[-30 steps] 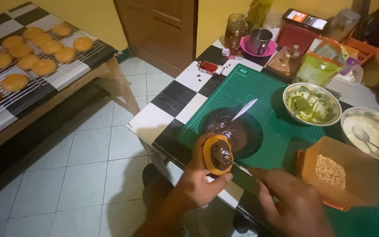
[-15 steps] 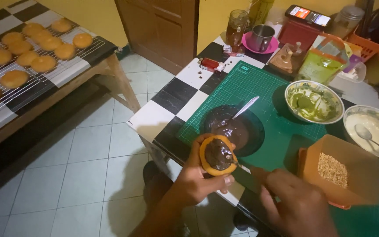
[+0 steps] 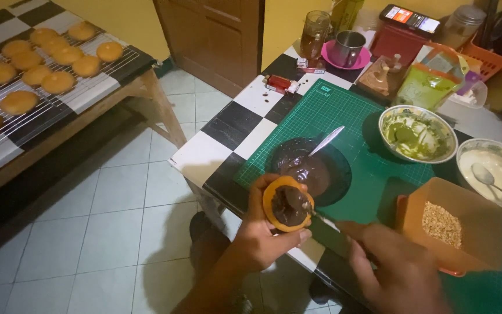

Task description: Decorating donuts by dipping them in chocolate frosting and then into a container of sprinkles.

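My left hand (image 3: 260,235) holds a round golden doughnut (image 3: 286,204) upright, its face partly covered in dark chocolate. My right hand (image 3: 399,273) grips a thin utensil (image 3: 321,218) whose tip rests on the chocolate-coated face. Just behind the doughnut stands a dark bowl of chocolate glaze (image 3: 311,169) with a spoon (image 3: 325,141) leaning in it, on a green cutting mat (image 3: 344,110).
An orange tub of crumbs (image 3: 451,227), a bowl of green cream (image 3: 416,134) and a bowl of white cream (image 3: 495,168) sit to the right. Cups, a phone and containers crowd the table's back. At left, a wire rack (image 3: 30,110) carries several plain doughnuts.
The doughnut has stayed in my left hand by the glaze bowl. My right hand has shifted the utensil a little across its chocolate face.
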